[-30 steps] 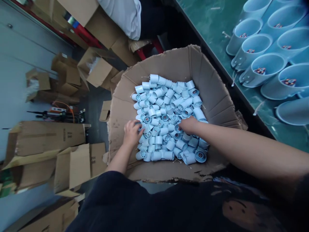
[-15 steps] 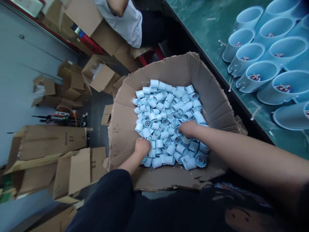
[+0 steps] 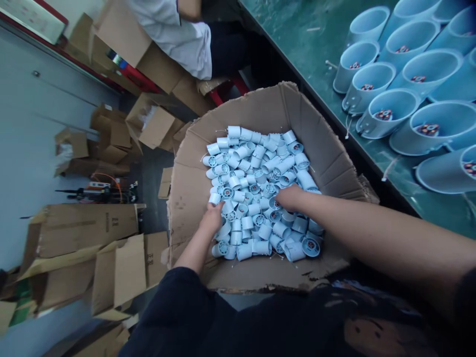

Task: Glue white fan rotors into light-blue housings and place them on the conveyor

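A large cardboard box (image 3: 320,129) holds a heap of short, pale blue-white plastic cylindrical housings (image 3: 256,161), some showing copper-coloured windings inside. At the heap's left edge, my left hand (image 3: 212,218) has its thumb and fingers closed around one small housing (image 3: 214,198). My right hand (image 3: 290,197) is curled down into the heap right of the middle, against a housing with copper windings (image 3: 274,202). Its fingertips are mostly hidden, but they appear closed on that housing's rim.
Upright housings (image 3: 386,111) with windings inside stand in rows on a green table (image 3: 297,34) at right. A seated person in a white shirt (image 3: 178,39) is beyond the box. Open cardboard cartons (image 3: 130,270) and a cable-strewn device (image 3: 98,191) lie at left.
My left hand has moved up and slightly left along the heap's edge to another housing. My right hand stays at nearly the same spot. The view has shifted slightly.
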Demonstrator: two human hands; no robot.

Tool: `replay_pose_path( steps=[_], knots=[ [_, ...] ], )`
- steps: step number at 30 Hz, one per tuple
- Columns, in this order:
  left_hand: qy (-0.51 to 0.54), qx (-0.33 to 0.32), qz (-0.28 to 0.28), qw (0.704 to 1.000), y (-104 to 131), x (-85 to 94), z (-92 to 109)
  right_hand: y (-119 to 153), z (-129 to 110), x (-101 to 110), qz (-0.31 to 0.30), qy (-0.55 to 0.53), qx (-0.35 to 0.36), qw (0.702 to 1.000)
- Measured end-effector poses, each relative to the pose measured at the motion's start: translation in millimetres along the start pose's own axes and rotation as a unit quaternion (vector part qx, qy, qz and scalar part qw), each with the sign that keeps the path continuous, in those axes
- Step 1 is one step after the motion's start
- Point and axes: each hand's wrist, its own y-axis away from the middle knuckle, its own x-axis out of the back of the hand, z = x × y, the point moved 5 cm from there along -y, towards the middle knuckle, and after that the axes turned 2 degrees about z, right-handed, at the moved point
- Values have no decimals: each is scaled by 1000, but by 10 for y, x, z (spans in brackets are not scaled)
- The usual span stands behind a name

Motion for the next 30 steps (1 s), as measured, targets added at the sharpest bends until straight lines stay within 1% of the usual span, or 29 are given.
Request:
replay_pose_path(
  steps=[3, 5, 7, 9, 11, 13, 15, 18, 20, 22, 27, 30],
  knots=[
    [-2, -31, -11, 999, -137, 80, -12, -8, -3, -14, 0, 1, 1, 1000],
    [-12, -52, -29, 998, -237, 110, 59, -14, 1, -30, 0, 3, 1, 1000],
    [-29, -59, -47, 997, -327, 125, 195, -21, 7, -45, 0, 5, 3, 1000],
    [-49, -56, -57, 996, -399, 129, 375, -28, 15, -54, 0, 6, 4, 1000],
    [-64, -56, -63, 994, -449, 128, 559, -31, 27, -55, 0, 5, 3, 1000],
    [-72, -61, -67, 993, -473, 127, 690, -30, 39, -48, 4, 2, 2, 1000],
    [-76, -73, -77, 991, -468, 127, 737, -22, 48, -39, 7, -1, 2, 1000],
    [-73, -99, -92, 988, -414, 120, 701, -7, 50, -29, 6, -5, 3, 1000],
    [-66, -112, -92, 987, -366, 99, 678, -3, 37, -25, 2, -6, 6, 1000],
    [-58, -112, -89, 988, -330, 49, 699, -11, 14, -25, 0, -5, 13, 1000],
    [-38, -87, -89, 992, -275, -138, 898, -48, -13, -29, 5, -1, 31, 1000],
    [-22, -93, -72, 993, -157, -144, 983, 12, 13, 0, 11, 1, 33, 999]
  ],
)
